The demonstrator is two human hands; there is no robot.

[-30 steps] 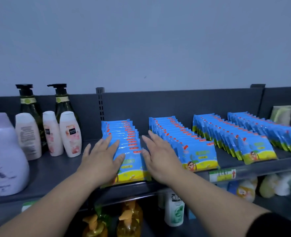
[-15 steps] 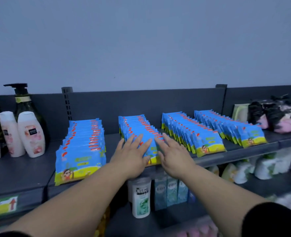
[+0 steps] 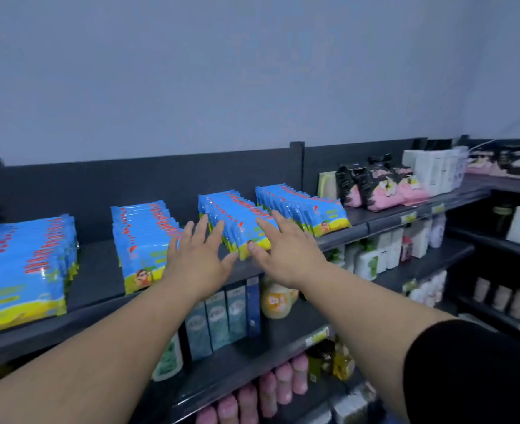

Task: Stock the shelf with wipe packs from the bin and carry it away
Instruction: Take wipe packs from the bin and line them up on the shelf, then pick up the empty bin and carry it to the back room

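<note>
"Wipe packs (image 3: 148, 249): report, starting at the hands."

"Left hand (image 3: 197, 264) and right hand (image 3: 286, 255) are both flat, fingers straight and spread, nothing pinched or gripped. The third row (image 3: 237, 215) of packs lies between the two sets of fingers, with the left fingers (image 3: 202, 228) at its left flank and the right fingers (image 3: 283, 223) along its right edge. Firm contact cannot be confirmed."

"Step in hand?"

"Judged as squaring up that row, not placing new stock. Neither hand carries a loose pack."

"Remainder of the shelf (image 3: 96, 270)?"

"Just left of the left fingers, the second row (image 3: 142, 237) is full. Well left of it is the first row (image 3: 23, 270), also full, with bare shelf between them. Just beyond the right fingers, the fourth row (image 3: 301, 206) runs back toward the rear panel (image 3: 160, 185). Further right and back are pink and black packets (image 3: 384, 185), which are other goods."

"Finding on progress?"

"Stocking looks essentially complete: four full rows, fronts near the shelf lip. Outstanding: finish tidying, then carry the bin away. The bin is not in view, so its contents and position cannot be stated."
</note>
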